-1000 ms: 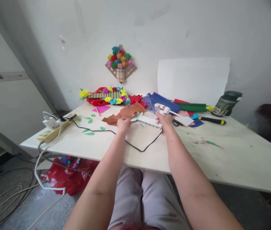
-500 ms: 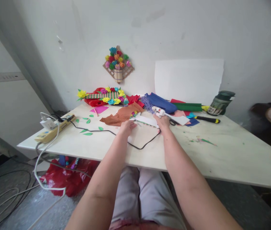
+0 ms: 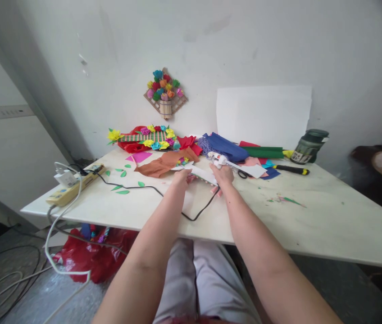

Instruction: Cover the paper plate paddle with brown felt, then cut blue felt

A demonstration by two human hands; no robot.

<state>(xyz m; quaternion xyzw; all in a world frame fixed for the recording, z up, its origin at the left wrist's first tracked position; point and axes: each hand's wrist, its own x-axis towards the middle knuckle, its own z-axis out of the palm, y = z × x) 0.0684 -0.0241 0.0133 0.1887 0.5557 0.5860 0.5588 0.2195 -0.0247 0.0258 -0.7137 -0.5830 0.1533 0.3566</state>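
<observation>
1. Broadly, the white table (image 3: 312, 216) fills the middle of the frame, with craft material heaped along its far edge against the wall: a brown felt sheet (image 3: 164, 163), blue fabric (image 3: 225, 146), a green roll (image 3: 265, 151), and a flower-covered panel (image 3: 145, 137) at centre left.

2. Judging by the hands, the step in hand looks like gluing: a piece is being steadied while the glue tool is brought to it. The next move would call for a steady nozzle on the seam and fingers kept off the hot tip.

3. At frame centre, the white strip (image 3: 200, 173) lies flat on the table, long and narrow, with small coloured bits along its near edge; its detail is too small to make out.

4. The right hand (image 3: 223, 173) is clenched round a white glue gun (image 3: 218, 159), nozzle aimed toward upper left, just above the strip's right end. Its black cord (image 3: 191, 216) loops across the table to a power strip (image 3: 74, 185) at the left edge.

5. The left hand (image 3: 182, 177) rests on the strip's left end, fingers bent down on it; whether it pinches or only presses I cannot tell.

6. Smaller things: black-handled scissors (image 3: 243, 173) just right of the glue gun, a yellow-and-black tool (image 3: 290, 170), a dark green jar (image 3: 309, 146), and green paper leaves (image 3: 123, 182) scattered at left.
</observation>
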